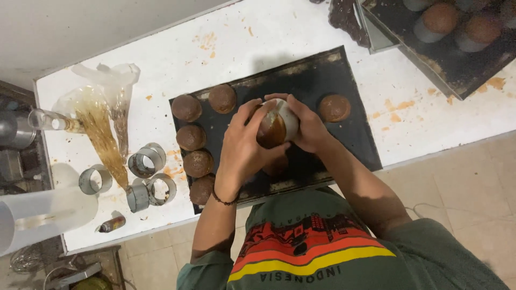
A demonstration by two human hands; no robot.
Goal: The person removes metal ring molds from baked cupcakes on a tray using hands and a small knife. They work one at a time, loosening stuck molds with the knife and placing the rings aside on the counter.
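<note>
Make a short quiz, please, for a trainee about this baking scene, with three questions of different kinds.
1. True or false: both the left hand and the right hand grip the metal ring with a brown bun.
2. How many loose buns lie in the column at the left edge of the dark baking tray? A) two B) four C) six
3. Fill in: the empty metal rings stand on the white table, to the ______ of the tray in the picture.

Key: 1 true; 2 B; 3 left.
</note>
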